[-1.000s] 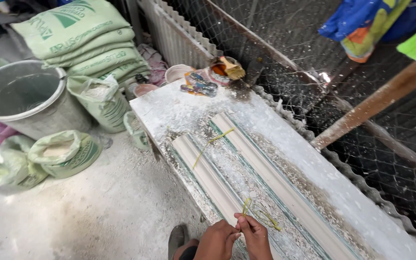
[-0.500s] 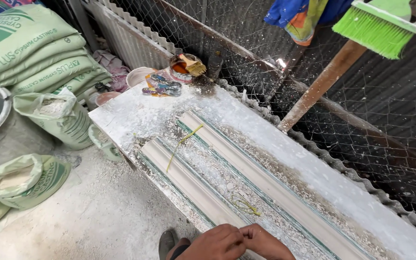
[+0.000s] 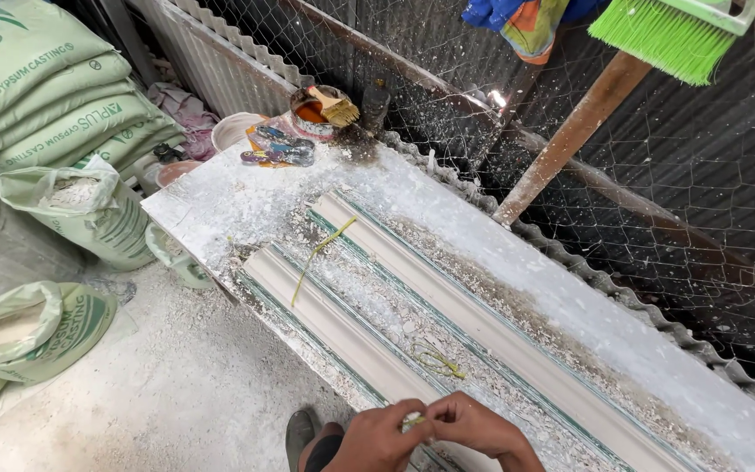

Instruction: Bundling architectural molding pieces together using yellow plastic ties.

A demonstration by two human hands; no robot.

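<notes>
Dusty bench [image 3: 246,205] | two mouldings [image 3: 447,288] | two hands [image 3: 430,433] pinching one yellow string [image 3: 414,421]

The single head camera looks steeply down and forward from standing height along the dusty bench [image 3: 220,210], hands close at the bottom edge.

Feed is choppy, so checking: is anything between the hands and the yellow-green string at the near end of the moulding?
Nothing visible: left hand and right hand already pinch the string between them, above the moulding.
</notes>
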